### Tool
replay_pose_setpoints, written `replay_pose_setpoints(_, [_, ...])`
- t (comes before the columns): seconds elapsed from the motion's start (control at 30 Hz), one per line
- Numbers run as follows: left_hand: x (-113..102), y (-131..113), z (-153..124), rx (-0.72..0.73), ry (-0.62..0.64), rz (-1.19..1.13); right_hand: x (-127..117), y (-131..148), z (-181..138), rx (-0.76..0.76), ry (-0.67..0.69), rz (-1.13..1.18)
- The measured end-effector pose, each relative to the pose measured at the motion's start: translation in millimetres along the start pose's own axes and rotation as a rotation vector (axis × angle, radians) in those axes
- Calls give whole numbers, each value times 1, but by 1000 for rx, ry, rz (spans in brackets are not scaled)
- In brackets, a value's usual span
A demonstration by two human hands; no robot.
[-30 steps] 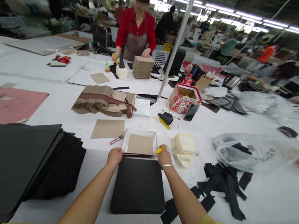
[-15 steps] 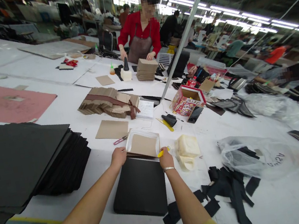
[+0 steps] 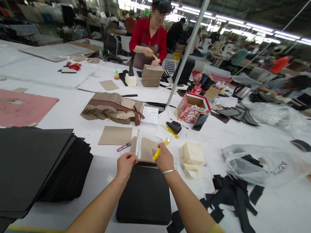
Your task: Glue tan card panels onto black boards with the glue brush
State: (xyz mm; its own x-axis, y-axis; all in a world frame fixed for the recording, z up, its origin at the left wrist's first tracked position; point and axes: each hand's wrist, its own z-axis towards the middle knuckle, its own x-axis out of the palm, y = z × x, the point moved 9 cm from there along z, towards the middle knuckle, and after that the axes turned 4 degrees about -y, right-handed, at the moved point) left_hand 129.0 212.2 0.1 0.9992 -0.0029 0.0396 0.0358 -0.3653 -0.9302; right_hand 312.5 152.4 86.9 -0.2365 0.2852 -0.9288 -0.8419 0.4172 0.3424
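Right, here I am at the desk (image 3: pixel 282 210), and my right hand (image 3: pixel 164 157) is curled firmly round the yellow-handled brush (image 3: pixel 166 142), bristle end up and away, over the tan panel (image 3: pixel 148 148). My left hand (image 3: pixel 125 163) has its fingertips drawn nearly together at the panel's near left corner; whether that grip is nipping the panel or merely touching it, I cannot tell. The panel lies in from the desk's near edge, just beyond the black slab (image 3: pixel 145 200), a pale rounded border on top. To do this well, I reckon: steady that corner lightly, fingers clear of the border, and hold the bristles off the face until wanted. Now the count: one brush, one topmost tan panel, one black slab, one cream jug (image 3: pixel 191 154) to the right, one pair of pink-handled snips (image 3: pixel 123 147), one loose tan sheet (image 3: pixel 114 135) beyond them. Black sheets (image 3: pixel 23 157) pile towards the desk's near left corner, too tightly overlapped to number; the black strips (image 3: pixel 242 205), likewise, beat me.
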Motion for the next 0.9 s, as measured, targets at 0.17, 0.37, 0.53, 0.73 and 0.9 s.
replay_pose_setpoints(0.17, [16,-17,-37,140,45,-67,-12,78,-4,-195,29,-46])
replay_pose_setpoints(0.37, [24,-25,-67,288,27,59,-27,82,-14,-194,69,-186])
replay_pose_setpoints(0.53, [44,-35,-98,386,140,117,-66,60,-30,-149,-5,-191])
replay_pose_setpoints(0.73, [33,-12,-80,233,56,158,-144,15,-65,-104,-225,-53])
replay_pose_setpoints(0.9, [35,35,-72,-153,165,82,-178,-26,-100,-65,-259,201])
